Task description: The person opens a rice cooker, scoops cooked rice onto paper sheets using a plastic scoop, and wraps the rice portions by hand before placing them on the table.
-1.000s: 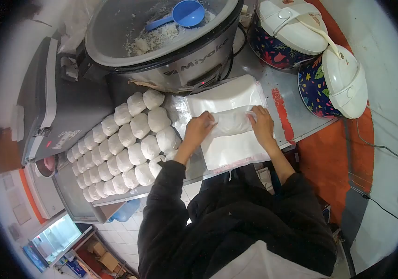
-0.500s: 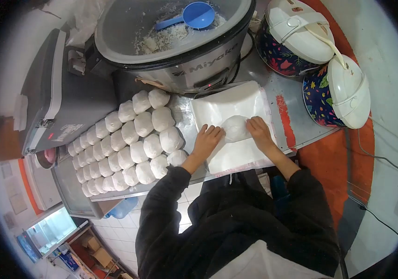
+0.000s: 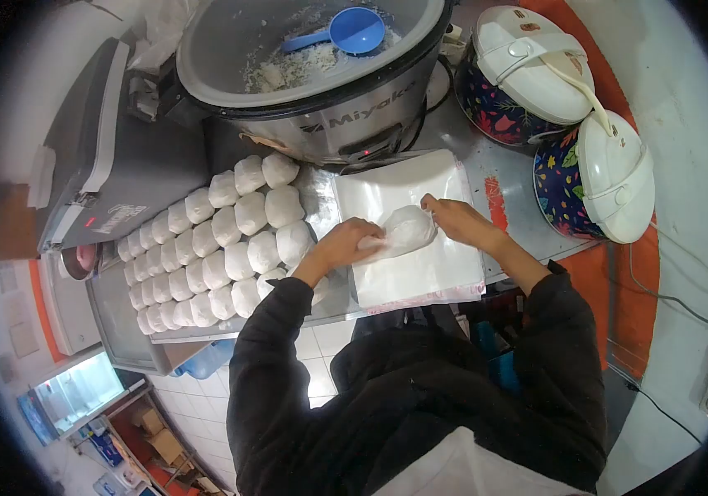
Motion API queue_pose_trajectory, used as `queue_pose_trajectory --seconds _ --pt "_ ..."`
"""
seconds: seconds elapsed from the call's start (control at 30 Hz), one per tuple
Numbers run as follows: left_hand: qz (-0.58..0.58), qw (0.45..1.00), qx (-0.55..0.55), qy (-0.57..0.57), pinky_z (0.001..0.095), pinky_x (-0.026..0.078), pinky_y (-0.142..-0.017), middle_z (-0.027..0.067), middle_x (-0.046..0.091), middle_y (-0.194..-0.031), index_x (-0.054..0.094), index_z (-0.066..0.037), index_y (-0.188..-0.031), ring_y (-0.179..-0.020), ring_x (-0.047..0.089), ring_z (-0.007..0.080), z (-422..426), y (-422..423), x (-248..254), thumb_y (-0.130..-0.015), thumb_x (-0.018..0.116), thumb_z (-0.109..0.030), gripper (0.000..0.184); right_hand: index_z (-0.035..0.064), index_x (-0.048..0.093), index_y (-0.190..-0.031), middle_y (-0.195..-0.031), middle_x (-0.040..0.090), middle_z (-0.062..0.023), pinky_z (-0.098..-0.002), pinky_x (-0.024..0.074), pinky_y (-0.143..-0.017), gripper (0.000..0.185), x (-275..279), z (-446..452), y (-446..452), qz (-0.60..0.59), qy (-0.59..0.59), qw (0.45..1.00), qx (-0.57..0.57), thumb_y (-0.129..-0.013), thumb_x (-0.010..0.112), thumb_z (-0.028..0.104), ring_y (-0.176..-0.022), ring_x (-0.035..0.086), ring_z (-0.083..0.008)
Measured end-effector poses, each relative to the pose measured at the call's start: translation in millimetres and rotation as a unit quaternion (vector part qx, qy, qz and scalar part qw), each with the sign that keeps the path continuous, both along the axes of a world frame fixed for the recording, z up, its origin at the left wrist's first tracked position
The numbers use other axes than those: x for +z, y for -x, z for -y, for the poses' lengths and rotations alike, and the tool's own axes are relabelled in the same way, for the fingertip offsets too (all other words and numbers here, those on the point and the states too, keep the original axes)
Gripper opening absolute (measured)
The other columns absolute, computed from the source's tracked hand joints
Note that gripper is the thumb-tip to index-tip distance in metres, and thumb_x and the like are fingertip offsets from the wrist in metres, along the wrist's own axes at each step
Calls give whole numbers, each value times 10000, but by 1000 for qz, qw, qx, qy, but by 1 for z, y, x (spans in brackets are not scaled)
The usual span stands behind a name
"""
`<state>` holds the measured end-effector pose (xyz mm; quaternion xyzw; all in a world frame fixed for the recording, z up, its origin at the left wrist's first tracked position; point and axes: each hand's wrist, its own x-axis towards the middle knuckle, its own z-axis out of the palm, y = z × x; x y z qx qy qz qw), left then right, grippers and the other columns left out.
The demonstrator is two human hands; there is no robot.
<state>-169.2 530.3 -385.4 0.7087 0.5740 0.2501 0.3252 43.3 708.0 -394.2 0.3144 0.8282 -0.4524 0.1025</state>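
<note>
A paper-wrapped rice bundle lies over a stack of white wrapping sheets on the metal counter, its ends drawn out to both sides. My left hand pinches the bundle's left end with bent fingers. At the upper right end, my right hand grips the twisted tip between thumb and fingers. Rows of finished white bundles sit close by my left forearm, which hides a few of them.
A large Miyako rice cooker with rice and a blue scoop stands behind the sheets. Two patterned pots with white lids are at the right. A grey cooler box stands at the left, past the bundles.
The rounded bundle has become longer and tilted, with its ends gathered. My left hand has shifted slightly left; my right hand has moved a little left and up, now pinching the tip.
</note>
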Motion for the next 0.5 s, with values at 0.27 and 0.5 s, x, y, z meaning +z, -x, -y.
queue_pose_trajectory --seconds 0.27,0.5 --pt "-252 954 -116 -111 336 325 -1009 52 498 -1216 516 -72 -1127 -1173 445 197 19 -9 -43 -819 552 -188 331 19 535 -926 -924 578 -150 -356 486 -734 150 -2 -6 -40 -293 -292 865 283 -777 523 19 -898 572 -285" --pt "-3 993 94 66 352 391 -902 99 624 -913 583 -78 -967 -964 563 263 -8 -9 16 -859 517 -116 133 -8 483 -982 -927 575 -196 -398 466 -760 211 5 -11 -13 -93 -98 983 121 -774 495 -35 -904 563 -351"
